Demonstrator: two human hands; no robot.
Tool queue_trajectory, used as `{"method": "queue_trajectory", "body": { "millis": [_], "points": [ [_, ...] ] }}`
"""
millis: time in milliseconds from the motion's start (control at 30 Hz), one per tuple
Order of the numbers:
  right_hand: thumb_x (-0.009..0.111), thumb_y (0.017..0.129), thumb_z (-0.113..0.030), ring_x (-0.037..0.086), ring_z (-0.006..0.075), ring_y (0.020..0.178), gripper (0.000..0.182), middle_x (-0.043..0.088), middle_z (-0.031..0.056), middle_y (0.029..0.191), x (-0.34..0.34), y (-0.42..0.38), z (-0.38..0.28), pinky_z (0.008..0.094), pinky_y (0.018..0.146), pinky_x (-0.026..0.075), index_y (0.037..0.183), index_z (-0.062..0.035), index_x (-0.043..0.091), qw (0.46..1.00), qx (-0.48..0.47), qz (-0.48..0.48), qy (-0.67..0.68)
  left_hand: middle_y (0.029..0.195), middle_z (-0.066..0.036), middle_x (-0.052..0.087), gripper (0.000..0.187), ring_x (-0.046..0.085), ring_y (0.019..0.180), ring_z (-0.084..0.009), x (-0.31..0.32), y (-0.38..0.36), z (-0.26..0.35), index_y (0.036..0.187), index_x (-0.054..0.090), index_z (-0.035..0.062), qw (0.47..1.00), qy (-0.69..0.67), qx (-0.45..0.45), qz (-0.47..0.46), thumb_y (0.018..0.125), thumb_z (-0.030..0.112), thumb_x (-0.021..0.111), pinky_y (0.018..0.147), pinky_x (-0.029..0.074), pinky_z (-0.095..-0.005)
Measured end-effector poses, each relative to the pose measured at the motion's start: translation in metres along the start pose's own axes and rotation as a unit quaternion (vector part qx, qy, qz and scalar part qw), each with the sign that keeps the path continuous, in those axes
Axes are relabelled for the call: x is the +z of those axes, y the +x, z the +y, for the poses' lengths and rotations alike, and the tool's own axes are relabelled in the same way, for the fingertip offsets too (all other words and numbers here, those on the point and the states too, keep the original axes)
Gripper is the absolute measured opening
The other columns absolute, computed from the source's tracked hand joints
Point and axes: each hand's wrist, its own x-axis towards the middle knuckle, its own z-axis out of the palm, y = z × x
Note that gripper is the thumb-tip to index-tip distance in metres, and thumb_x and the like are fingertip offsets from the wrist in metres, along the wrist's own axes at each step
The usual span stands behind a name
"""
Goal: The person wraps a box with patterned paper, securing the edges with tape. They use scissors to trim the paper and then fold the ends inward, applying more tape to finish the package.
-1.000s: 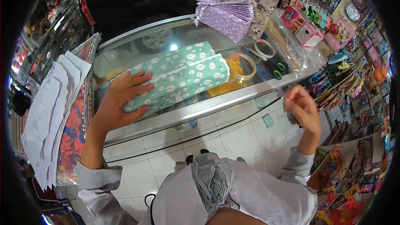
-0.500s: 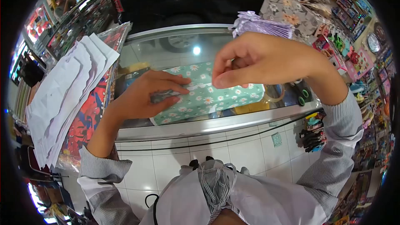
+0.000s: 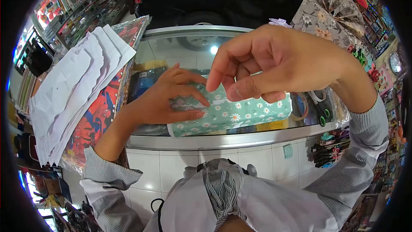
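The left hand [image 3: 167, 96] has its fingers spread over the left end of a green daisy-patterned package [image 3: 236, 118] and appears to rest on the wrapping. The right hand [image 3: 277, 64] hangs above the package's middle and right part, its fingers loosely curled, thumb and forefinger turned toward the left hand; whether they pinch something thin and clear, I cannot tell. The package lies beneath the right hand, its long axis running left to right, roughly along the table's front edge, with the right end slightly farther from the body. The left hand is the nearer to it. Under it is a glass-topped table [image 3: 240, 141] with a metal rim. Just beyond the package's right end are a tape roll [image 3: 305, 108] and green-handled scissors [image 3: 323, 121]; to the left, white paper sheets [image 3: 68, 83] lie over red patterned sheets [image 3: 90, 133]. A grey floral wrapped piece [image 3: 319, 15] stands at the far right. Around are pale floor tiles [image 3: 279, 163], a black car [image 3: 193, 0] and crowded shop shelves [image 3: 96, 10].
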Motion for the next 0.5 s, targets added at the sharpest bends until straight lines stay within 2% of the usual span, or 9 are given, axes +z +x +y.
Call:
{"method": "queue_trajectory", "body": {
  "millis": [33,133,200,233,333,433,500],
  "points": [
    [0.066,0.087,-0.011,0.053,0.0028,0.063,0.028,0.062,0.0046,0.085,-0.001,-0.001,0.004,0.0194,0.045,0.041,0.112,0.0006,0.06,1.0,-0.018,0.0,0.012,0.121,-0.005,0.058,0.018,0.05,0.115,-0.0243,0.0,0.0,-0.001,0.093,0.071,0.0155,1.0,0.0,0.006,0.0,0.076,0.019,0.077,0.108,0.022,-0.0495],
    [0.065,0.088,-0.013,0.055,0.0048,0.063,0.031,0.061,0.0065,0.084,-0.001,-0.008,0.007,0.0193,0.044,0.042,0.114,0.0006,0.057,0.996,0.029,0.011,-0.078,0.12,-0.003,0.059,0.018,0.05,0.115,-0.0238,-0.001,0.001,0.0,0.092,0.071,0.0157,1.0,-0.007,0.007,-0.001,0.075,0.019,0.077,0.109,0.02,-0.0513],
    [0.064,0.087,-0.021,0.059,0.0106,0.068,0.031,0.063,0.0075,0.086,0.0,-0.017,-0.004,0.0245,0.054,0.046,0.109,0.0008,0.06,0.976,0.118,0.039,-0.179,0.121,-0.003,0.059,0.02,0.05,0.116,-0.0237,0.0,0.002,0.0,0.093,0.071,0.0154,1.0,-0.008,0.007,-0.005,0.074,0.017,0.078,0.11,0.019,-0.0515],
    [0.064,0.086,-0.025,0.062,0.0135,0.07,0.032,0.064,0.008,0.087,0.0,-0.021,-0.008,0.0271,0.058,0.048,0.106,0.0009,0.061,0.959,0.162,0.054,-0.227,0.121,-0.003,0.059,0.022,0.05,0.117,-0.0237,0.0,0.002,-0.001,0.094,0.071,0.015,1.0,-0.007,0.01,-0.009,0.073,0.015,0.078,0.111,0.017,-0.0514],
    [0.063,0.085,-0.03,0.063,0.0158,0.072,0.037,0.065,0.0076,0.085,-0.002,-0.035,-0.004,0.0302,0.059,0.049,0.106,0.0003,0.062,0.864,0.188,0.105,-0.455,0.123,-0.004,0.059,0.023,0.05,0.117,-0.0235,0.0,0.001,-0.003,0.094,0.071,0.015,1.0,-0.006,0.013,-0.011,0.072,0.012,0.078,0.112,0.015,-0.0513],
    [0.063,0.083,-0.034,0.063,0.0157,0.072,0.04,0.066,0.006,0.084,-0.004,-0.041,-0.014,0.0321,0.059,0.049,0.105,-0.0005,0.062,0.846,0.297,0.024,-0.443,0.123,-0.004,0.059,0.022,0.051,0.116,-0.0233,0.0,0.001,0.0,0.094,0.071,0.015,1.0,0.008,0.009,-0.012,0.073,0.012,0.077,0.111,0.016,-0.0503],
    [0.066,0.082,-0.02,0.063,0.013,0.068,0.031,0.067,0.0058,0.079,-0.011,-0.047,-0.008,0.0284,0.059,0.048,0.106,0.0001,0.061,0.918,0.234,-0.006,-0.319,0.123,-0.004,0.059,0.021,0.052,0.116,-0.0232,0.0,0.001,0.0,0.094,0.071,0.0149,1.0,0.017,0.009,-0.013,0.074,0.012,0.077,0.11,0.017,-0.0498]
  ]
}}
